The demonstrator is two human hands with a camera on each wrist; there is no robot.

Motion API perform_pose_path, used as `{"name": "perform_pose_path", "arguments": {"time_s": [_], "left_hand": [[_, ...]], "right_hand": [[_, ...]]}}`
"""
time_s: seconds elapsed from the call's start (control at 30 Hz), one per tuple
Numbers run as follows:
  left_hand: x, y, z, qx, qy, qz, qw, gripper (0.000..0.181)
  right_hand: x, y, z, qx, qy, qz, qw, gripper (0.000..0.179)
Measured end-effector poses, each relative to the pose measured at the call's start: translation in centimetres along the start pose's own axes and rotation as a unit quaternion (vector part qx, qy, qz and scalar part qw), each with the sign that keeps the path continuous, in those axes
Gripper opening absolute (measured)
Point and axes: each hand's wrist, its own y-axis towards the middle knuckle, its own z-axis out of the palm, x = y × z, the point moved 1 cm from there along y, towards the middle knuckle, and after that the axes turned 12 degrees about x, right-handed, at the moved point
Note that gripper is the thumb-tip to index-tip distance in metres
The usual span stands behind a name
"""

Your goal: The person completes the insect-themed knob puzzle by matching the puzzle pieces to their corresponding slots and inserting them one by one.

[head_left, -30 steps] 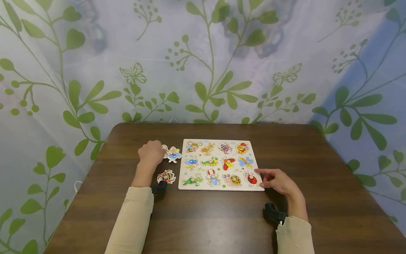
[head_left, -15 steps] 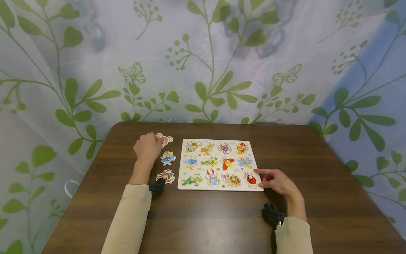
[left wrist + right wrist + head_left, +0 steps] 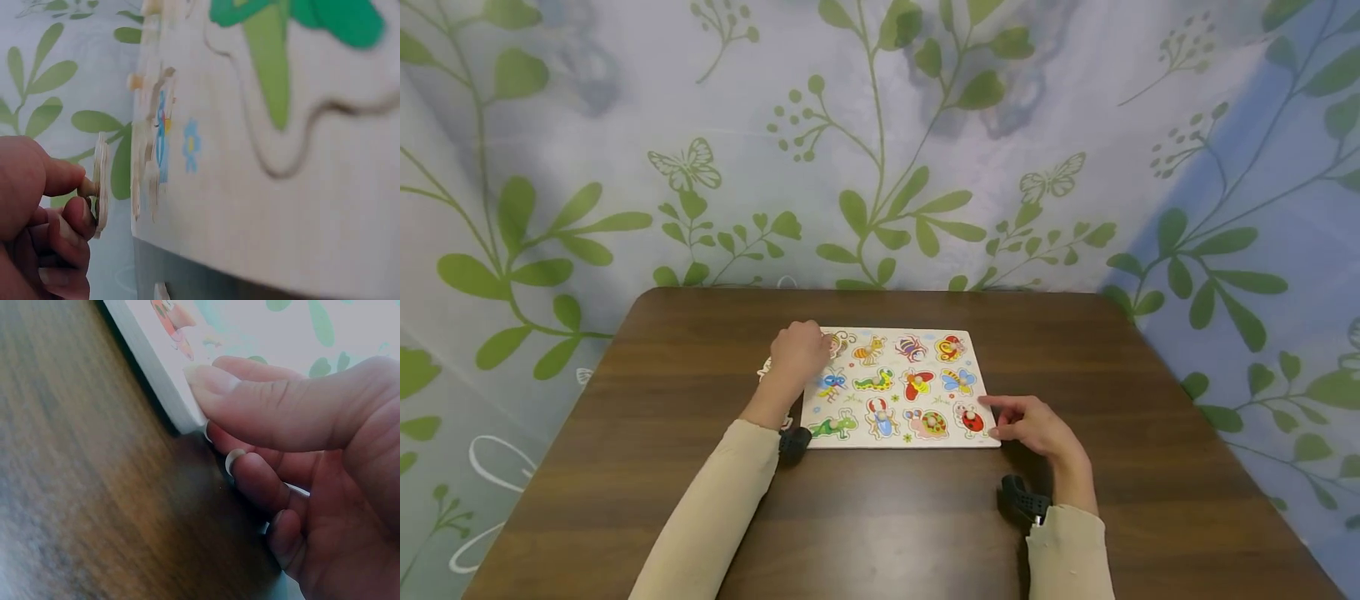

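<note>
My left hand (image 3: 799, 354) is over the upper left corner of the wooden insect puzzle board (image 3: 880, 437). In the left wrist view its thumb and index finger pinch the small knob of a thin puzzle piece (image 3: 102, 187), seen edge-on, apart from the board's surface. That piece's picture faces away. My right hand (image 3: 1037, 429) holds the board's lower right corner, beside the ladybug piece (image 3: 970, 420). Its thumb (image 3: 215, 381) lies on the corner in the right wrist view, with the other fingers curled below. Two loose pieces left of the board are mostly hidden behind my left arm.
Several knobbed pieces, among them a caterpillar (image 3: 874, 380) and a snail (image 3: 928, 423), sit in the board. It lies on a dark wooden table (image 3: 880, 517). A leaf-patterned curtain (image 3: 880, 150) hangs behind the table. A black wrist mount (image 3: 793, 446) is on the left forearm.
My left hand took the bee piece from the far left of the table and moved right with it, over the board's corner. My right hand stays at the board. The head view shifted slightly.
</note>
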Motion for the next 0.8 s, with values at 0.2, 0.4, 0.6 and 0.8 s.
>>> {"name": "perform_pose_path", "arguments": {"time_s": [0.2,0.4,0.6,0.8], "left_hand": [[-1.2,1.0,0.2,0.019,0.028,0.011,0.9994,0.036],[-1.3,1.4,0.5,0.035,0.036,0.007,0.9987,0.032],[-1.0,1.5,0.9,0.045,0.026,-0.008,0.9986,0.032],[-0.9,1.9,0.9,0.039,0.021,-0.004,0.9990,0.033]], "right_hand": [[0.0,-0.1,0.0,0.003,0.007,-0.002,1.0000,0.053],[0.1,0.1,0.2,0.001,0.009,-0.003,1.0000,0.052],[0.1,0.1,0.3,0.000,0.012,0.004,0.9999,0.052],[0.1,-0.1,0.3,-0.004,0.015,0.008,0.9998,0.053]]}}
